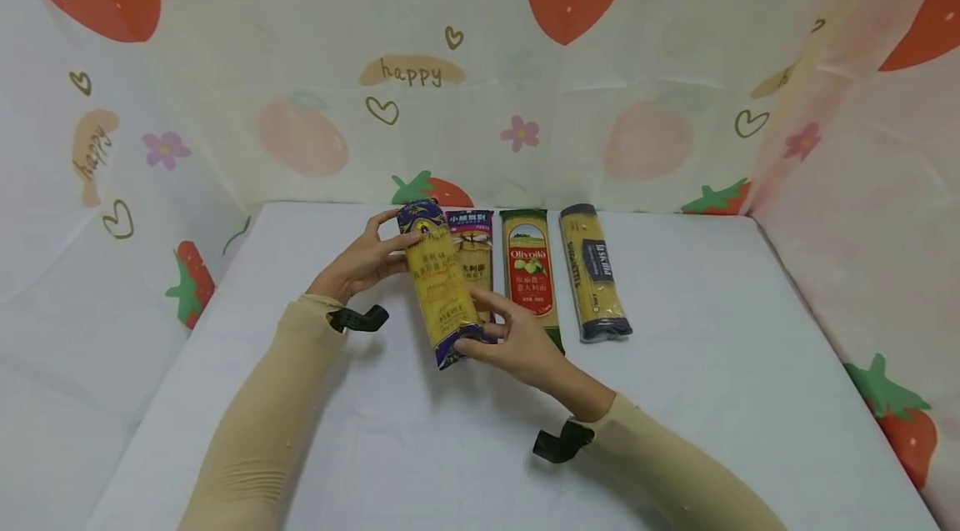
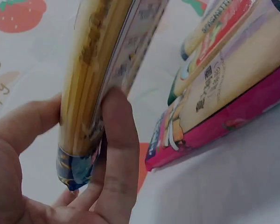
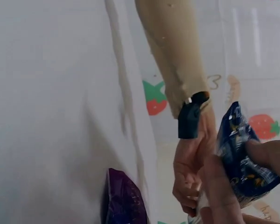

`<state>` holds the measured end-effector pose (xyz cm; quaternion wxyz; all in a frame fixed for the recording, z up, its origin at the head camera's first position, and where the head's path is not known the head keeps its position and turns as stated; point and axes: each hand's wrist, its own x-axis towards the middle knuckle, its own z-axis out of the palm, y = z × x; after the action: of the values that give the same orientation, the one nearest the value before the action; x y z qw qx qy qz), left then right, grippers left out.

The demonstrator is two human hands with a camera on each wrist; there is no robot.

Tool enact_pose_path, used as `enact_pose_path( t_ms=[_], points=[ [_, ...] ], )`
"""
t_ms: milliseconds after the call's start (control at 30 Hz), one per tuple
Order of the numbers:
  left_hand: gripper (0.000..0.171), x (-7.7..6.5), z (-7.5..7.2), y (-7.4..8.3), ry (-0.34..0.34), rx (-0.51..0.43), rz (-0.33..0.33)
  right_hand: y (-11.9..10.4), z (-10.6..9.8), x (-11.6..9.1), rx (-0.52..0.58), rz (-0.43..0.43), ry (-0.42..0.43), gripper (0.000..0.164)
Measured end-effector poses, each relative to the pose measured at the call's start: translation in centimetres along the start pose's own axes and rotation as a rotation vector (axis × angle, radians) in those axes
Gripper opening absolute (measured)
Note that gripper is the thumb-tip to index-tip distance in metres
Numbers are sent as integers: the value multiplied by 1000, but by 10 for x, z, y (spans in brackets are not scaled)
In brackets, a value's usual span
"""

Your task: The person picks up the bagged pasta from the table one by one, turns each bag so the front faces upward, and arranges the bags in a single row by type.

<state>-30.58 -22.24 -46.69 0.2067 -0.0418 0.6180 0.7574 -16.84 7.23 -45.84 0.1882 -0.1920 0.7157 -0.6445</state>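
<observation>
Both hands hold a yellow spaghetti pack (image 1: 437, 277) with dark blue ends, tilted and raised off the table. My left hand (image 1: 365, 257) grips its upper part, thumb on one side and fingers on the other in the left wrist view, where strands show through the pack (image 2: 86, 79). At the lower end, my right hand (image 1: 525, 345) pinches the blue wrapper (image 3: 245, 163) between thumb and fingers. Partly hidden behind it lies a pink-topped pasta pack (image 1: 472, 252). To the right are a green-and-red Olivoilà pasta pack (image 1: 531, 264) and a blue-ended spaghetti pack (image 1: 592, 273).
The three other packs lie side by side near the back of the white-covered table (image 1: 712, 364). A strawberry-print cloth (image 1: 570, 122) hangs behind and along both sides. Each wrist carries a black mount, such as the left mount (image 1: 360, 318).
</observation>
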Motion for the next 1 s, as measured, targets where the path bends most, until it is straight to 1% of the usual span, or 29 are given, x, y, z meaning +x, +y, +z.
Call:
enact_pose_path(
  t_ms=[133, 300, 400, 533, 700, 800, 900, 1000],
  points=[
    [89, 1, -1, 1, 35, 52, 7, -1, 5, 5, -40, 14, 2, 78],
    [88, 1, -3, 2, 52, 154, 21, 3, 13, 12, -54, 7, -11, 77],
    [87, 1, -5, 1, 65, 202, 9, 6, 20, 16, -75, 19, -20, 79],
    [87, 1, -9, -2, 69, 223, -16, 9, 27, 22, -113, 40, -43, 80],
    [90, 5, -10, -4, 75, 205, -13, 13, 33, 30, -128, 62, -35, 79],
    [90, 8, -11, -2, 88, 214, -11, 14, 36, 36, -142, 88, -25, 79],
    [88, 9, -12, 2, 97, 243, -11, 14, 40, 43, -167, 103, -13, 79],
    [87, 8, -13, 4, 98, 268, -19, 16, 43, 51, -187, 109, -20, 78]
  ],
)
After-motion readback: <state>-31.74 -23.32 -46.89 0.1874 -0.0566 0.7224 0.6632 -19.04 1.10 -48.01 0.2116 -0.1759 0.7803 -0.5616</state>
